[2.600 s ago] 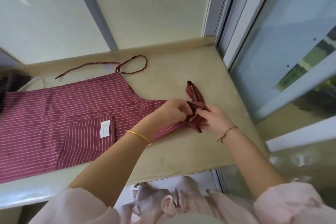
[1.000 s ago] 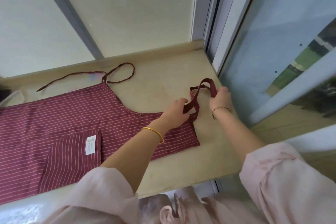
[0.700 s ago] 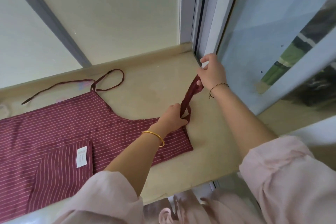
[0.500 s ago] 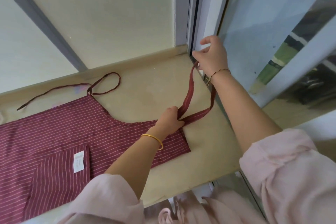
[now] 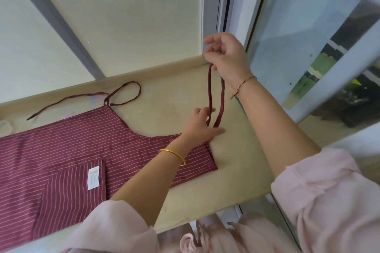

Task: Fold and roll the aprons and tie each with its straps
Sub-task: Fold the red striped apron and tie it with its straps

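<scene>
A dark red apron with thin white stripes lies flat on the beige ledge, its pocket and white label toward the front left. Its neck strap rises as a taut loop from the bib's top edge. My right hand holds the top of that loop in the air near the window frame. My left hand rests at the loop's base on the bib corner, fingers straight, one strand running past the fingertips. A waist strap lies looped at the back of the ledge.
A frosted wall panel with a grey bar stands behind the ledge. A sliding window frame and glass close off the right side. The ledge's front edge runs just below my forearms. A pale object peeks in at the far left.
My right hand has pulled the neck strap up and away from the bib, drawing a crumpled bunch into a long taut loop. My left hand stayed at the bib's top edge, its fingers now straighter.
</scene>
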`<state>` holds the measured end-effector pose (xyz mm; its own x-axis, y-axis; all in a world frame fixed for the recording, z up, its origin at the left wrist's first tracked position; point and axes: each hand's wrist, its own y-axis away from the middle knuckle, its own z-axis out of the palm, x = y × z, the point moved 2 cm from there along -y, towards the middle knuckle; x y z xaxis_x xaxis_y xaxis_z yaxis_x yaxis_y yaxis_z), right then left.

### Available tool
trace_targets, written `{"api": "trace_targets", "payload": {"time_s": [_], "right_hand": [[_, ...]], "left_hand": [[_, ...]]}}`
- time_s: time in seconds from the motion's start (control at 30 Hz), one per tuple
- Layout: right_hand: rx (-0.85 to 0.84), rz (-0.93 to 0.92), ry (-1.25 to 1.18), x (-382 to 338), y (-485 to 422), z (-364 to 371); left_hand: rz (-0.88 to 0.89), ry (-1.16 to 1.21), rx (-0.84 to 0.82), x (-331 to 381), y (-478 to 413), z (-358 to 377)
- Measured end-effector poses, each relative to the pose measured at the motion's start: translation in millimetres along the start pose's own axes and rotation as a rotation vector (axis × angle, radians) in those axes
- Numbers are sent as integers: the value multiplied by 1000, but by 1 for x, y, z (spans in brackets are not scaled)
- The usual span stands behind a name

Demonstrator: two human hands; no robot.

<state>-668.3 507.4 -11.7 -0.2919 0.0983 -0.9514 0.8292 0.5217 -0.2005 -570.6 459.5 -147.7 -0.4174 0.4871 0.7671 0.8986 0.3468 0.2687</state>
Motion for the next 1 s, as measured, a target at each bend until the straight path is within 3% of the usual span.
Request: {"api": "trace_targets", "payload": {"time_s": [0.2,0.3,0.37,0.43,0.57,0.73,0.87,1.0], "right_hand": [[-317,14,-116,-25,18,56],[-398,-84,155,-23,24,84],[-328,-128,347,-6,24,94],[-331,-31,427,24,29,103],[-597,173,622,84,61,119],[-719,218,737,116,88,119],[-668,49,937,119,87,118],[-743,3,1125,126,84,112]], "left_hand": [[7,454,412,16,3,-39],[-58,598,520,-2,20,-64],[-139,673,531,-21,33,-74],[-224,727,535,-45,45,-79],[-410,879,541,-91,66,-82],[-558,1202,626,-125,86,-85],[-604,1031,751,-143,95,-92],[-572,598,744,-154,102,-100]]}}
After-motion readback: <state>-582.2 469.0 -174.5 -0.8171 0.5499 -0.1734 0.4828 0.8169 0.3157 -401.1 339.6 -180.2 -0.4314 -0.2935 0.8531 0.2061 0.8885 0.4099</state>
